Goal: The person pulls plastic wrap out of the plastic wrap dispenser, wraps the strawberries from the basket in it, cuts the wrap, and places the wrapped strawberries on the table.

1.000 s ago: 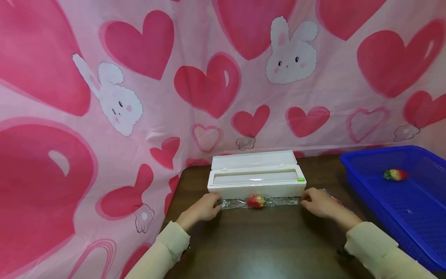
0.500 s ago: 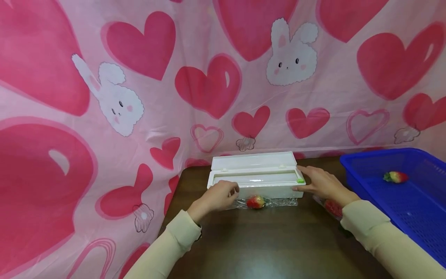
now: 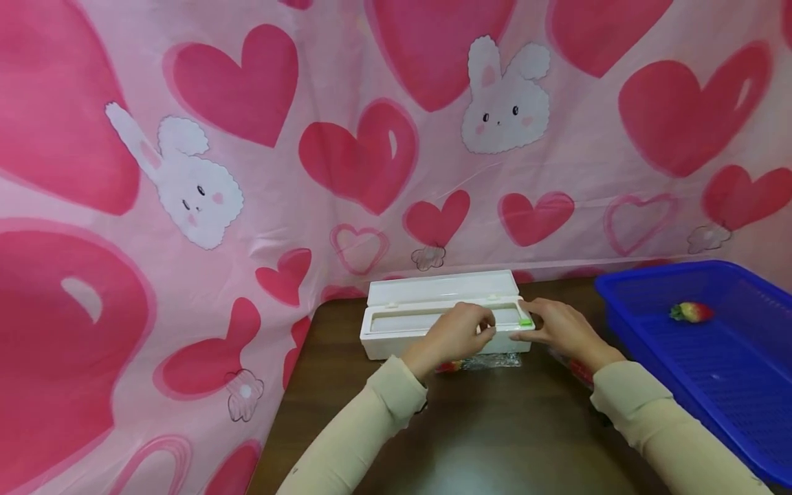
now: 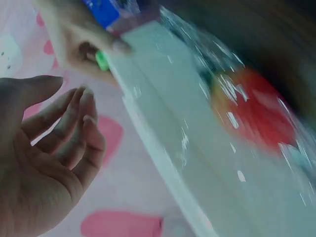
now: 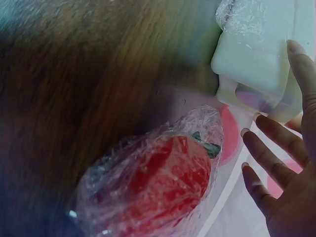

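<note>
A long white cling film dispenser (image 3: pixel 396 347) stands on the table with its lid (image 3: pixel 442 284) raised and a green slider (image 3: pixel 525 322) at its right end. My right hand (image 3: pixel 559 328) holds that end, thumb on the front face and index finger round the back. Over the right half of the dispenser is my left hand (image 3: pixel 459 330), fingers loosely bent with nothing in them. Clear film lies along the dispenser's front with a strawberry (image 4: pixel 256 106) on it, mostly behind my left hand in the head view. A film-wrapped strawberry (image 5: pixel 170 182) lies below my right hand.
A blue plastic basket (image 3: pixel 625 323) stands at the right, with a strawberry (image 3: pixel 691 312) inside. Behind the dark wooden table (image 3: pixel 495 433) hangs a pink cloth (image 3: pixel 278 206) printed with hearts and rabbits.
My right hand has risen from the film's right end to grip the dispenser's end. My left hand has let go of the film's left end and moved right, over the dispenser.
</note>
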`<state>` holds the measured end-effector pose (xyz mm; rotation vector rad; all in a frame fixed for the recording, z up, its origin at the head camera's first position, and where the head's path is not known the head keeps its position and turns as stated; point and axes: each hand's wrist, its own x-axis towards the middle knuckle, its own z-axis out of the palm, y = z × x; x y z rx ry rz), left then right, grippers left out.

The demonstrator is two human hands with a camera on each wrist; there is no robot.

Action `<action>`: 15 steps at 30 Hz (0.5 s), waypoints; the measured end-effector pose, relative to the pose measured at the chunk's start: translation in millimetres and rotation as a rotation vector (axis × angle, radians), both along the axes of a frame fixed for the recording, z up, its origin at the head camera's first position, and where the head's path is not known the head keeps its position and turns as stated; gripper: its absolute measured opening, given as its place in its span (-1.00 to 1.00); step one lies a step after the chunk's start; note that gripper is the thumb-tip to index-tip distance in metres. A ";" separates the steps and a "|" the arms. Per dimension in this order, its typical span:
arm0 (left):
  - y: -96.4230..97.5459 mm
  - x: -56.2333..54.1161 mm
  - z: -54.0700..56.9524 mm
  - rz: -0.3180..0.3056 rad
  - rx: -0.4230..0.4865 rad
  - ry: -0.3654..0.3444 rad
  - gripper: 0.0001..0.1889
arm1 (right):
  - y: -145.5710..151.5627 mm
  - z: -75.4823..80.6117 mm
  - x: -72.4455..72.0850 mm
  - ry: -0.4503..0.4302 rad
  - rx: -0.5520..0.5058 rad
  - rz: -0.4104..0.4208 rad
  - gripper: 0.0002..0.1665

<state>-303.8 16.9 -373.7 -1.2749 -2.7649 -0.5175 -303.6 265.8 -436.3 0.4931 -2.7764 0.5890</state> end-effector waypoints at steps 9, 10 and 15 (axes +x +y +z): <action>72.7 -11.0 -19.0 0.255 0.109 0.020 -0.85 | -0.5 0.3 -4.7 0.024 -0.004 0.047 -0.60; 76.8 -11.8 -21.4 0.273 0.112 0.022 -0.83 | -0.2 0.2 -4.7 0.026 -0.005 0.051 -0.66; 89.1 -17.3 -29.7 0.308 0.113 0.010 -0.65 | 3.2 0.6 -3.8 0.003 0.000 0.036 -0.67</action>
